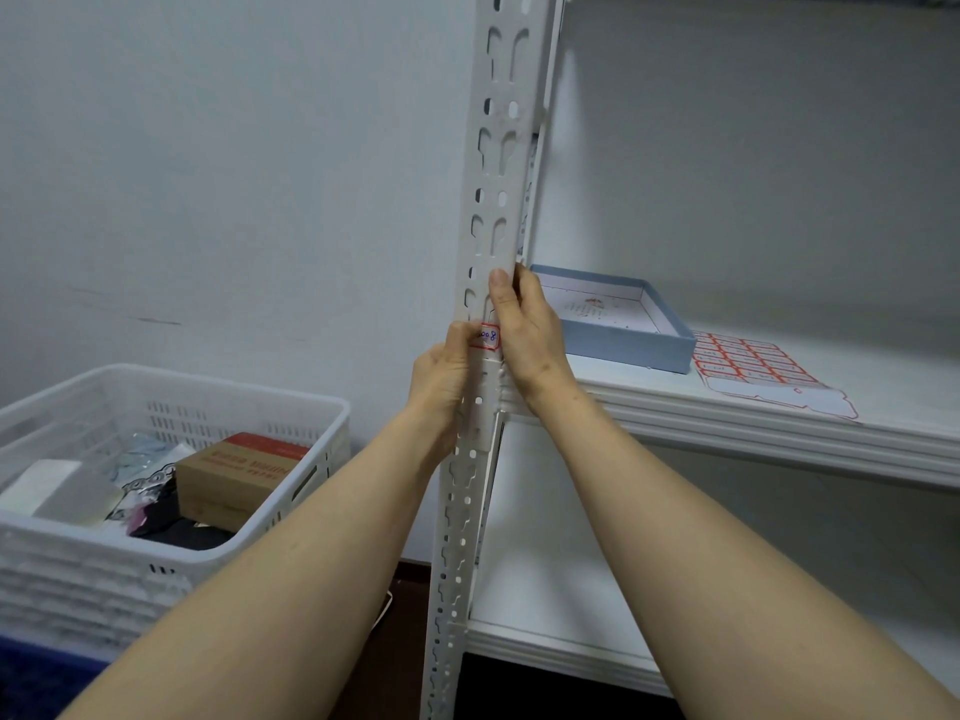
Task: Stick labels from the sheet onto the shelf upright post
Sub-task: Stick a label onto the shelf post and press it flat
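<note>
Post (494,174): your left hand (441,379) grips it, thumb on the label (487,336); right hand (530,330) clasps it above. Shelf (893,379): label sheet (753,367), blue tray (631,350). Left: white crate (171,392).

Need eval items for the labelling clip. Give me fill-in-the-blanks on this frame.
1. The left hand presses a red-edged ____ onto the post.
2. The right hand grips the post just ____ it.
3. The sheet lies on the shelf beside a box coloured ____.
4. The basket holds a ____ carton.
Missing: label; above; blue; brown.
</note>
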`<state>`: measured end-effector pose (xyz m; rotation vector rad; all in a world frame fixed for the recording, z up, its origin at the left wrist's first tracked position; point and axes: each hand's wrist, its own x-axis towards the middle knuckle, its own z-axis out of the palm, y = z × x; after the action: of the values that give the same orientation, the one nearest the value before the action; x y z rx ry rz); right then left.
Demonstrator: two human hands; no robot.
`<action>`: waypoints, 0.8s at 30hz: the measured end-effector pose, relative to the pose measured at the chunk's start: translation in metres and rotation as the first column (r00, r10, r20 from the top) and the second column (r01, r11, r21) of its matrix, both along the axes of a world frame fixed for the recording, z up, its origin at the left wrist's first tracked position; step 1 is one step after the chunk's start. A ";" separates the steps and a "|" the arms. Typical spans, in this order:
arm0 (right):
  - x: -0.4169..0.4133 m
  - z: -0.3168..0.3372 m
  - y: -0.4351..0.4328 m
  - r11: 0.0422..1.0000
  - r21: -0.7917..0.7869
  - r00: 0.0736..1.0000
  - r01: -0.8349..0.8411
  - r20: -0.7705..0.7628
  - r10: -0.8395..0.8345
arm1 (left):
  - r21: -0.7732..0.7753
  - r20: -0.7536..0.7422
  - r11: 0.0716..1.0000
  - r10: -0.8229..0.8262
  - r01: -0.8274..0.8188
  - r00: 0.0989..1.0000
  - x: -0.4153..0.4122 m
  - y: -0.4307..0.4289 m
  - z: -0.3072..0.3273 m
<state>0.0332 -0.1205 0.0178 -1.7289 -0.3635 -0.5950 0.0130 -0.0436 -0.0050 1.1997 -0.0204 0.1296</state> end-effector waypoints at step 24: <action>0.002 -0.002 -0.002 0.997 0.074 0.999 -0.019 -0.036 0.022 | -0.019 0.042 0.985 -0.170 0.171 0.985 0.023 0.010 -0.012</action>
<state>0.0356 -0.1221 0.0159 -1.6615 -0.3293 -0.5542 0.0360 -0.0337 -0.0170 1.1677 -0.1566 0.0038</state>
